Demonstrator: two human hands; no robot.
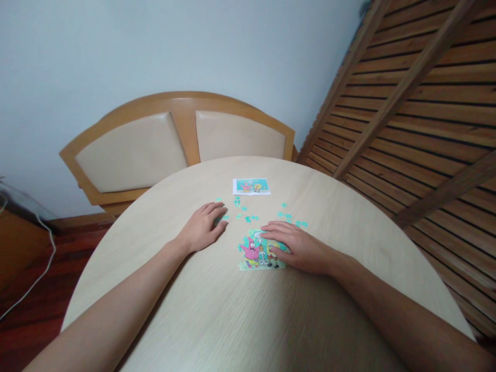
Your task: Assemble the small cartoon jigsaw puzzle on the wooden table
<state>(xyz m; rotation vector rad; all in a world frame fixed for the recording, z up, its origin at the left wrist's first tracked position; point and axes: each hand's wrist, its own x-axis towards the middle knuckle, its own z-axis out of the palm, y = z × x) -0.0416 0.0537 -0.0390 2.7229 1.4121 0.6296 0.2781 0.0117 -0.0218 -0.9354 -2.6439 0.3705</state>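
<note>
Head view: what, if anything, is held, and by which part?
No hold is visible: the right hand lies over the right side of the puzzle, the left hand by loose pieces.

The partly assembled puzzle (252, 254), printed with cartoon figures on turquoise, is laid flat; small turquoise pieces (248, 219) are scattered loosely beyond it.

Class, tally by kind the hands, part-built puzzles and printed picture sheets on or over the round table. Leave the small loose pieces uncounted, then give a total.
Hands: 2 (left hand, right hand)
Part-built puzzle: 1
Printed picture sheet: 1
Total: 4
</note>
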